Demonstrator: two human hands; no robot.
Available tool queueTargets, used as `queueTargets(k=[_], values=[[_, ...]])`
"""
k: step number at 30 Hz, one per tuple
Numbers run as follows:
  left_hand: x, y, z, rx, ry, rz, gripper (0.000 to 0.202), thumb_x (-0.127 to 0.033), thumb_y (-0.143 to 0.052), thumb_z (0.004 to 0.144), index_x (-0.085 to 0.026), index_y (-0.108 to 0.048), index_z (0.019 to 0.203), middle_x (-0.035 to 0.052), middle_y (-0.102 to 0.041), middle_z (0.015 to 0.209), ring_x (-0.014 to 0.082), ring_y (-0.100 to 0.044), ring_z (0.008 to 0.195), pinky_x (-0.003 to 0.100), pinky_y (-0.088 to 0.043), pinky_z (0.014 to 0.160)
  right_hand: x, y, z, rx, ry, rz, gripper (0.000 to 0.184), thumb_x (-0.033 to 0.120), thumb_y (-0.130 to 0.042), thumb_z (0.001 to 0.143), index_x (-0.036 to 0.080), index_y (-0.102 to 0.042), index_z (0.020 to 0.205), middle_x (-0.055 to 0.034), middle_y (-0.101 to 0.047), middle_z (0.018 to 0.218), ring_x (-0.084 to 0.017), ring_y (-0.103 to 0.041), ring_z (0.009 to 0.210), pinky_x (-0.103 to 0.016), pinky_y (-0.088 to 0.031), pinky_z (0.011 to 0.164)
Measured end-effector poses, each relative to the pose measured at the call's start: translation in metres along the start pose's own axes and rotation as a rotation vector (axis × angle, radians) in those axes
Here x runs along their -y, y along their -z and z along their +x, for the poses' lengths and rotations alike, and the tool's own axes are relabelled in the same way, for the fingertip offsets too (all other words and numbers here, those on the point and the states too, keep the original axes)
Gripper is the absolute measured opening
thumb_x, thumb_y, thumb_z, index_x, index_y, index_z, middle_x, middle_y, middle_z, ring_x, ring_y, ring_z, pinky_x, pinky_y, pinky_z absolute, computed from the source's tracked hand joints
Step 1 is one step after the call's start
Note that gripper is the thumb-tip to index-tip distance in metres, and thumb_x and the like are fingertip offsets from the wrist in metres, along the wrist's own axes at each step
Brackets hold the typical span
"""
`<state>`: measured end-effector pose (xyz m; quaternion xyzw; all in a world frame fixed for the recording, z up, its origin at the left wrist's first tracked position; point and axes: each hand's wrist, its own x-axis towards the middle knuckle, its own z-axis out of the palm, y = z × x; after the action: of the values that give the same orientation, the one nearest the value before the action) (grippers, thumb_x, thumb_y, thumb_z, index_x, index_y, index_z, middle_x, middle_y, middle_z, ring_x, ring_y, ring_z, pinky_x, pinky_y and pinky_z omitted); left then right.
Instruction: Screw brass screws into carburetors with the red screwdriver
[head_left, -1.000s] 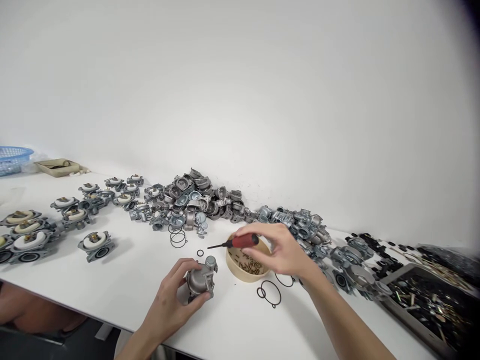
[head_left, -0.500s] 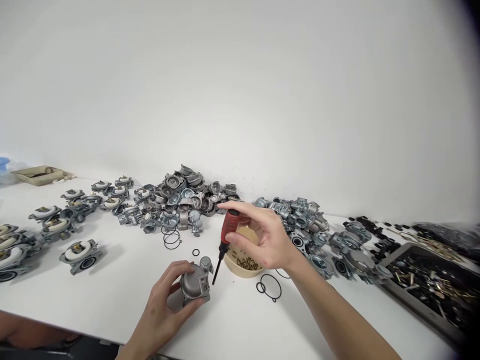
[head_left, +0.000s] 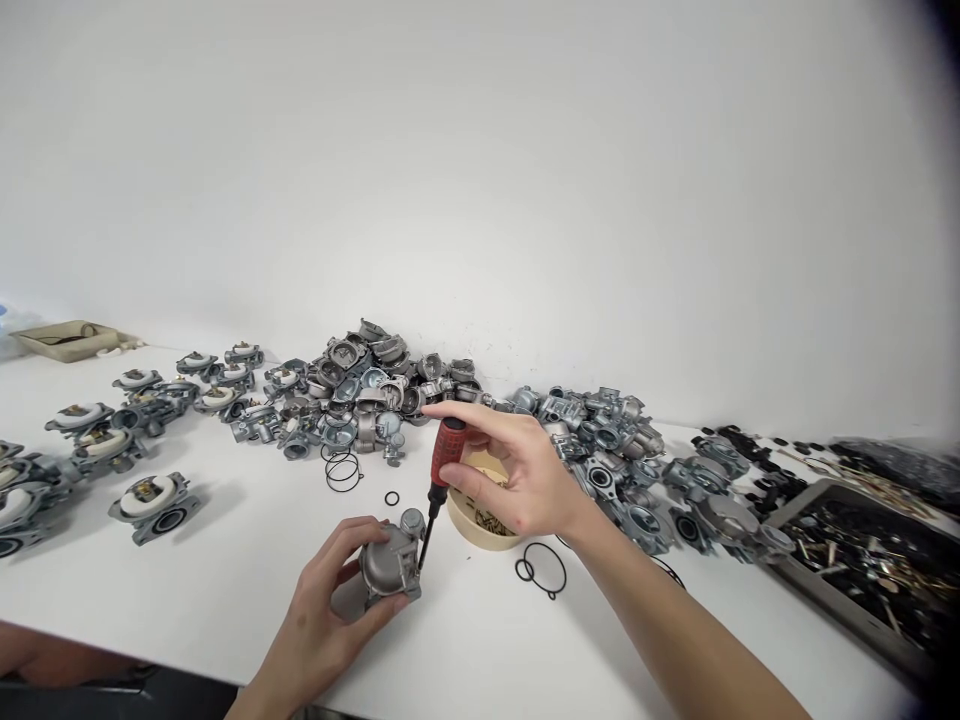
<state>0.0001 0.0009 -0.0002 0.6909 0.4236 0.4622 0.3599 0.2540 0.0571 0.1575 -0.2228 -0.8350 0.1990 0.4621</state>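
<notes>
My left hand point(head_left: 330, 600) is wrapped round a grey metal carburetor body point(head_left: 390, 562) that rests on the white table point(head_left: 225, 570). In my right hand point(head_left: 510, 470) I hold a red-handled screwdriver point(head_left: 444, 462) nearly upright, fingers pinched on the handle. Its dark tip comes down at the carburetor's right side, by a round cap. Just behind the screwdriver stands a small tan bowl point(head_left: 480, 525) with several brass screws in it.
A heap of grey carburetor parts point(head_left: 367, 395) lies against the wall, and more stretch to the right point(head_left: 622, 450). Assembled units with white tops point(head_left: 146, 500) line the left. Black O-rings point(head_left: 541, 568) lie by the bowl. A grey tray of small parts point(head_left: 862, 570) is at right.
My right hand swung the screwdriver from lying level over the bowl to upright, then lowered its tip to the carburetor. The left hand kept its hold.
</notes>
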Motion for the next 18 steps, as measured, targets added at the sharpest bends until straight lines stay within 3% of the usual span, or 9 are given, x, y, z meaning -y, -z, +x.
queueTargets(k=[8, 14, 18], values=[[0.0009, 0.0017, -0.0022, 0.007, 0.027, 0.009, 0.039, -0.032, -0.083, 0.091, -0.037, -0.066, 0.127, 0.0066, -0.062, 0.143, 0.0317, -0.062, 0.136, 0.039, -0.063, 0.103, 0.0007, -0.0016, 0.0015, -0.022, 0.047, 0.039, 0.045, 0.02, -0.073, 0.095, 0.021, -0.066, 0.139, -0.0025, -0.079, 0.095, -0.015, -0.072, 0.076, -0.03, -0.061, 0.077], [0.0003, 0.0014, -0.0024, 0.001, 0.033, -0.012, 0.038, -0.034, -0.083, 0.091, -0.036, -0.068, 0.125, 0.0073, -0.063, 0.142, 0.0328, -0.062, 0.137, 0.039, -0.064, 0.102, -0.0001, -0.0031, -0.0007, 0.004, 0.012, 0.055, 0.047, 0.018, -0.072, 0.095, 0.022, -0.065, 0.142, -0.0043, -0.079, 0.099, -0.014, -0.071, 0.075, -0.022, -0.055, 0.054], [-0.0016, 0.0006, -0.0008, -0.003, 0.036, -0.019, 0.039, -0.033, -0.084, 0.09, -0.035, -0.068, 0.125, 0.0081, -0.063, 0.143, 0.0332, -0.062, 0.137, 0.04, -0.064, 0.102, -0.0033, -0.0059, -0.0023, 0.047, 0.016, 0.052, 0.05, 0.018, -0.072, 0.096, 0.024, -0.064, 0.145, -0.0034, -0.08, 0.096, -0.015, -0.072, 0.077, -0.022, -0.055, 0.054]])
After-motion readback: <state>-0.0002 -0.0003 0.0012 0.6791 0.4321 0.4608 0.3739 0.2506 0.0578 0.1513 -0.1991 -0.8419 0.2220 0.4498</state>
